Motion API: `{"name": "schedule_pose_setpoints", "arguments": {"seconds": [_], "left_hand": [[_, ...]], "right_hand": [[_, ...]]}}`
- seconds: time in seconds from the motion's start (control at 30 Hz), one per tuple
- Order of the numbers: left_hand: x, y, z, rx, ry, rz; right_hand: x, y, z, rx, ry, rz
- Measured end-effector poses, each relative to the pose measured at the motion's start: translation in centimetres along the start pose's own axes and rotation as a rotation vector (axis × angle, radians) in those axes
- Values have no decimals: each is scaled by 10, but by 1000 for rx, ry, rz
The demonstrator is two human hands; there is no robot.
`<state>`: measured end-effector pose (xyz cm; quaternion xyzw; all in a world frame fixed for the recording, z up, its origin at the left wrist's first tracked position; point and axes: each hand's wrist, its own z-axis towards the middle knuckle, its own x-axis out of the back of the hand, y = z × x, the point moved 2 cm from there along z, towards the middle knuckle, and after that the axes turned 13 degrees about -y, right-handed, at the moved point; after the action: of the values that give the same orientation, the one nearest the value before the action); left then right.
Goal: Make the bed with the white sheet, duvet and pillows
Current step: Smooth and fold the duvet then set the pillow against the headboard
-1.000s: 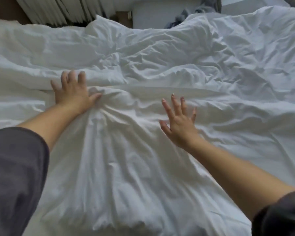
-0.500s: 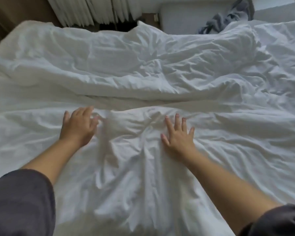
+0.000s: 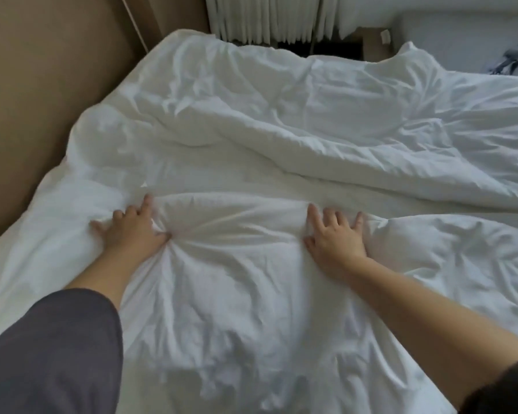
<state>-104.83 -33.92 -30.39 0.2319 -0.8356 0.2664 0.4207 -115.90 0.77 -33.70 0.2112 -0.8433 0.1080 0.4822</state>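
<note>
On duvet [image 3: 237, 279]: my left hand [image 3: 132, 231], right hand [image 3: 335, 237], both spread flat, now wider apart than before; smoothing underway, wrinkles remain.

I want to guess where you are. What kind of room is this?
Probably a bedroom. A rumpled white duvet lies spread wide as on a bed, a tan panel, maybe a headboard, stands along its left side, and white pleated curtains hang beyond.

1. The duvet [image 3: 251, 294] is white cloth, matt and heavily creased.
2. My sleeve [image 3: 51, 354] is dark grey cloth, matt and smooth.
3. The panel [image 3: 42, 100] looks tan, smooth, matt.
4. The curtain [image 3: 266, 16] is white pleated cloth.
</note>
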Motion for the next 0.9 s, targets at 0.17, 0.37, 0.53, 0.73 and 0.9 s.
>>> {"name": "schedule_pose_setpoints", "arguments": {"seconds": [0.17, 0.37, 0.53, 0.73, 0.9], "left_hand": [[23, -7, 17, -208, 362, -84], [143, -49, 71, -8, 547, -471], [64, -20, 81, -66, 94, -281], [-9, -13, 113, -138, 59, -210], [-14, -15, 117, -193, 10, -187]], "right_hand": [[42, -11, 13, -7, 229, 104], [142, -69, 45, -44, 471, 356], [76, -118, 54, -12, 109, 243], [13, -121, 95, -46, -36, 112], [12, -115, 107, -18, -147, 130]]}}
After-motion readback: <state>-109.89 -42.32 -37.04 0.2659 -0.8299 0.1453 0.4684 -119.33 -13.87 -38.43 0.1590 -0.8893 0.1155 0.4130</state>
